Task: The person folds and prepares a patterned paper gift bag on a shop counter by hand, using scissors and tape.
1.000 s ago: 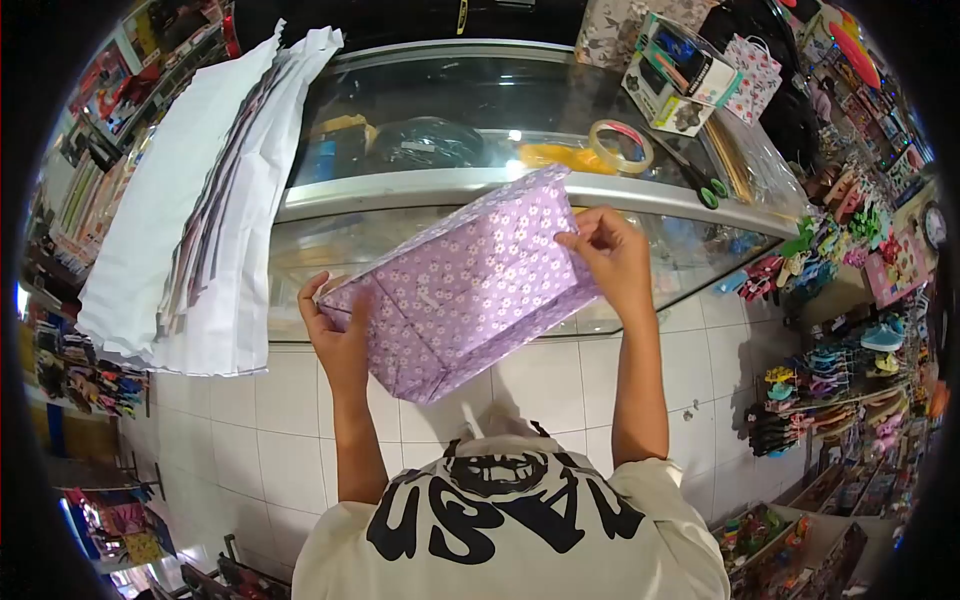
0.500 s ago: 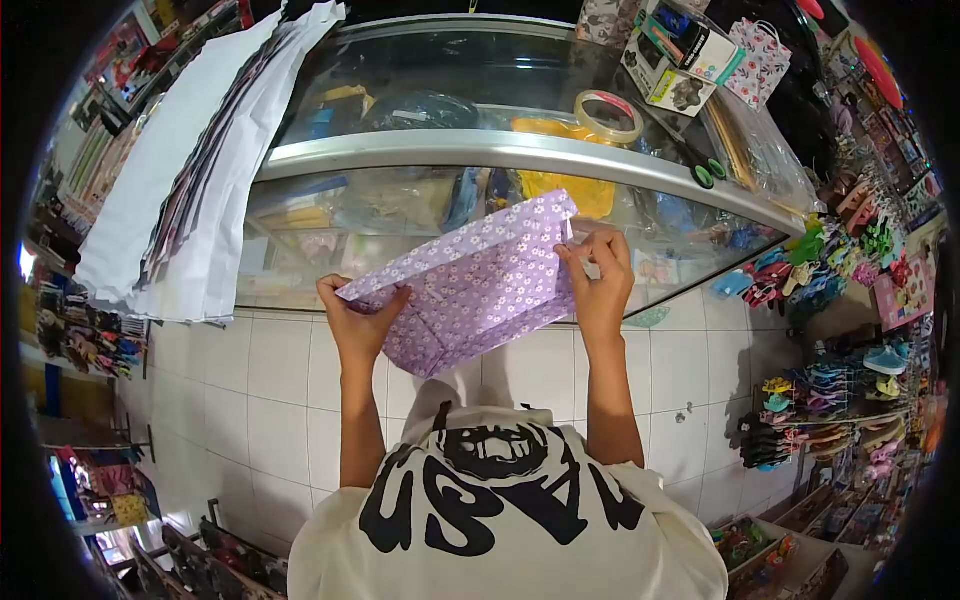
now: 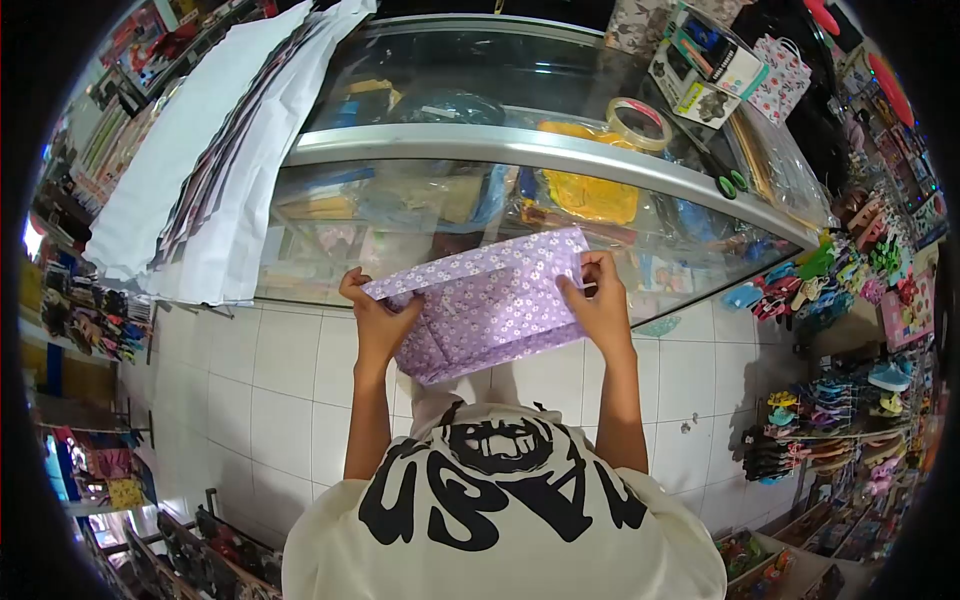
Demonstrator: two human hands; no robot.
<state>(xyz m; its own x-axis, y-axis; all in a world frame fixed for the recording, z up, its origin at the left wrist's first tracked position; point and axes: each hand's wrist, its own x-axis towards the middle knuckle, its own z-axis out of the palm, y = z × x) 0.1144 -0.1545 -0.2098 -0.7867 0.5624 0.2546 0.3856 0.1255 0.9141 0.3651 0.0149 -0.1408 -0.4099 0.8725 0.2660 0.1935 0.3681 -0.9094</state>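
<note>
A folded sheet of purple wrapping paper (image 3: pixel 500 300) with white flowers is held up before my body, in front of the glass counter. Its upper edge is turned over as a long band, and creases run along the lower side. My left hand (image 3: pixel 382 318) pinches its left end, the thumb lying on the near face. At the right end, my right hand (image 3: pixel 600 300) grips the edge between thumb and fingers. The paper slants, its right end higher than the left.
The glass display counter (image 3: pixel 430 147) carries large paper sheets (image 3: pixel 210 150) hanging over its left side. A tape roll (image 3: pixel 640 124), scissors (image 3: pixel 732 182) and small boxes (image 3: pixel 705 65) lie on its right. Hair clips (image 3: pixel 800 270) hang at the right.
The purple paper has been lowered slightly and its right end tilts down a little. My right hand has shifted lower along the paper's right edge. The view has shifted slightly.
</note>
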